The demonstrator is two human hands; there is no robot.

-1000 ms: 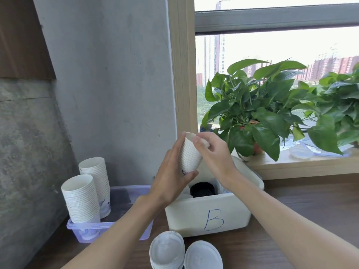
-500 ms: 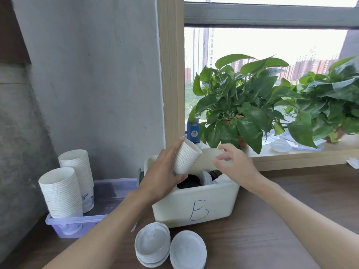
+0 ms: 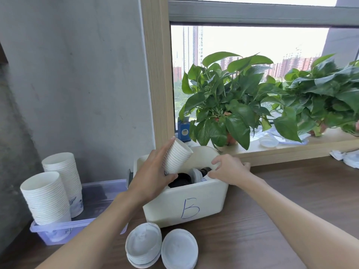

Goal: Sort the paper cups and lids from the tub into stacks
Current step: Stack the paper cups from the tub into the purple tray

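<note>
Reaching down into the white plastic tub marked with a blue B (image 3: 186,208), the right hand (image 3: 227,170) has let go of the short nested stack of white ribbed paper cups (image 3: 177,158) and now hovers over the tub's 3 o'clock rim. Its grip is narrow but empty, thumb and forefinger parted toward the dark round lids (image 3: 179,180) and a pale cup lying inside; whether a fingertip already touches one is hard to tell from this angle. The left hand (image 3: 153,177) keeps its grip wrapped round the cup stack, which is tilted with its mouth toward 2 o'clock just above the tub's 10 o'clock corner. That suggests the last cup is seated and the next piece is being fetched, so sorting is probably midway. A second ago both hands held the stack higher, the right fingers at its rim; half a second ago the right hand had come away, and since then it has sunk to the tub's mouth. Unchanged are the two tall stacks of white paper cups (image 3: 46,199) in the translucent purple tray (image 3: 64,229) at the tub's 9 o'clock, and the two piles of white round lids (image 3: 143,243) on the brown wooden table (image 3: 291,200) at its 6 o'clock.
</note>
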